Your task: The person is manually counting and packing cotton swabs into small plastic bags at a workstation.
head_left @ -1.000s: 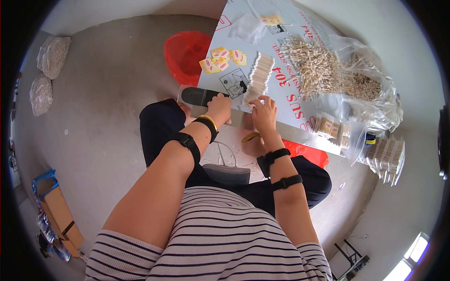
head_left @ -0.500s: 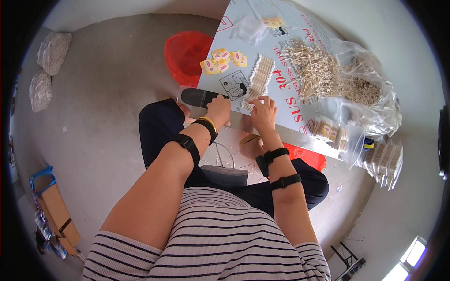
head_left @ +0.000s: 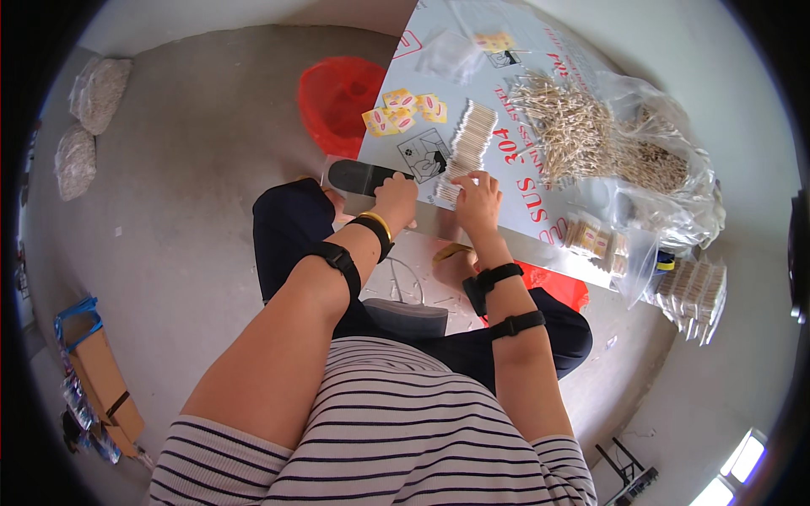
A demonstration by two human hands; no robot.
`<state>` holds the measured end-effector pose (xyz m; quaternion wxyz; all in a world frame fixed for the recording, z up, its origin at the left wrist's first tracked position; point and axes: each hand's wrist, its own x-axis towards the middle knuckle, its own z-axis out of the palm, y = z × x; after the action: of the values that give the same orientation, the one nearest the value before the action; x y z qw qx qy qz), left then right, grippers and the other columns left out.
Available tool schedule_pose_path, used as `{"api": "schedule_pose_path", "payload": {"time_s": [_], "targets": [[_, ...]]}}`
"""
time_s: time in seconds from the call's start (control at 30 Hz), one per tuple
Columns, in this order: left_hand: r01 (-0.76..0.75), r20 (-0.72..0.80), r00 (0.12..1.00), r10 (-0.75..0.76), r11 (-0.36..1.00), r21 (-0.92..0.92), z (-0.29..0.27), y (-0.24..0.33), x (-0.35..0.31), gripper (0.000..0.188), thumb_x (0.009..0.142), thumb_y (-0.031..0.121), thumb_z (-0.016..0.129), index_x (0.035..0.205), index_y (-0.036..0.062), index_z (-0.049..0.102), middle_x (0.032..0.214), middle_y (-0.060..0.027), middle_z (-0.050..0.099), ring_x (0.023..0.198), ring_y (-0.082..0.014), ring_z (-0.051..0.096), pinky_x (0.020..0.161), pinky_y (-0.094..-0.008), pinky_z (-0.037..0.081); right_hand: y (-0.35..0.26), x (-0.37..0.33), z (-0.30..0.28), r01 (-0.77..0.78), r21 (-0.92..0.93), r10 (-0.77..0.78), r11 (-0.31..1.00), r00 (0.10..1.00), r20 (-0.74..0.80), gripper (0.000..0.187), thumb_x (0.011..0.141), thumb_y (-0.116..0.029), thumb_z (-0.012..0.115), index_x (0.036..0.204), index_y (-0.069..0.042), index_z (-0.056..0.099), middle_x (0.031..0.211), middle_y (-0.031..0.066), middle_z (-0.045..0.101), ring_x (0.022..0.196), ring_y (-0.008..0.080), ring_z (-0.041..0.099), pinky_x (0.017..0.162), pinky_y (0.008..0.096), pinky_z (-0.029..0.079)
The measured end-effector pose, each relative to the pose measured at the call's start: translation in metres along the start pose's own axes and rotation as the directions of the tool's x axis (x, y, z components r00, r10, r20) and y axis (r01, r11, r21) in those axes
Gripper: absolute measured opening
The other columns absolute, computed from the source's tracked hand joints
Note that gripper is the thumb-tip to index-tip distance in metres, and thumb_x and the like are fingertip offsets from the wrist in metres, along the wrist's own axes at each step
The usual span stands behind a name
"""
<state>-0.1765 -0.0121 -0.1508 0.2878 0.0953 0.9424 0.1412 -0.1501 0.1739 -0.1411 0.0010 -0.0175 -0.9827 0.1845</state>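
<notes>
A long row of cotton swabs (head_left: 474, 135) lies side by side on the grey-blue printed table sheet (head_left: 422, 76). At the row's near end my right hand (head_left: 478, 202) has its fingers bent down onto the swabs. My left hand (head_left: 395, 199) is closed over the right end of a dark, round-ended flat piece (head_left: 356, 177) at the table's near edge, with clear plastic around it. What lies under my left palm is hidden. Small yellow-and-white printed cards (head_left: 400, 110) lie left of the row. To its right is a big loose heap of cotton swabs (head_left: 565, 126).
A clear bag of swabs (head_left: 666, 160) lies at the right, with packed bundles (head_left: 692, 291) nearer me. Clear pouches (head_left: 450, 56) lie at the back. A red bin (head_left: 337, 97) stands left of the table. Filled sacks (head_left: 99, 94) and a cardboard box (head_left: 105, 375) are farther left.
My right hand has shifted very slightly at the near end of the swab row, its fingers still on the swabs. My left hand keeps its place on the dark piece.
</notes>
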Motion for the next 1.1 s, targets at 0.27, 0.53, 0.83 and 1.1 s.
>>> {"api": "schedule_pose_path", "payload": {"time_s": [0.27,0.53,0.83,1.1], "targets": [[0.009,0.059,0.998,-0.011,0.999,0.039,-0.004,0.001,0.0,0.075,0.062,0.029,0.1,0.121,-0.0005,0.064,0.126,-0.018,0.059,0.119,-0.0388,0.062,0.095,-0.0496,0.056,0.001,0.001,-0.001,-0.007,-0.005,0.007,1.0,0.999,0.042,0.026,0.087,-0.009,0.066,0.107,-0.023,0.077,0.125,0.0032,0.059,0.124,0.03,0.051,0.102,0.0468,0.042],[0.001,0.045,0.999,-0.003,0.999,0.051,-0.003,0.001,0.001,0.074,0.061,0.03,0.1,0.119,0.0,0.064,0.123,-0.0174,0.06,0.117,-0.0377,0.063,0.094,-0.0484,0.058,0.004,0.009,0.0,-0.028,-0.038,0.028,0.999,0.999,0.024,0.026,0.088,-0.01,0.066,0.107,-0.024,0.077,0.124,0.0016,0.059,0.123,0.029,0.052,0.101,0.0464,0.042],[-0.004,0.044,0.999,0.0,0.997,0.083,-0.002,0.001,0.001,0.075,0.061,0.032,0.1,0.118,-0.0001,0.064,0.122,-0.0167,0.06,0.116,-0.0369,0.064,0.092,-0.0479,0.059,0.003,0.01,-0.002,-0.039,-0.023,0.04,0.999,0.998,0.046,0.025,0.089,-0.009,0.064,0.105,-0.024,0.077,0.123,0.0018,0.059,0.123,0.0289,0.051,0.102,0.0456,0.042],[0.0,0.048,0.999,-0.003,0.998,0.07,-0.003,0.001,0.001,0.076,0.06,0.032,0.1,0.119,-0.0001,0.064,0.123,-0.0173,0.06,0.116,-0.0375,0.064,0.092,-0.0477,0.059,0.002,0.009,-0.003,-0.037,0.004,0.037,0.999,0.999,0.037,0.025,0.089,-0.009,0.064,0.105,-0.023,0.076,0.12,0.0021,0.06,0.121,0.0291,0.053,0.101,0.0459,0.042]]}}
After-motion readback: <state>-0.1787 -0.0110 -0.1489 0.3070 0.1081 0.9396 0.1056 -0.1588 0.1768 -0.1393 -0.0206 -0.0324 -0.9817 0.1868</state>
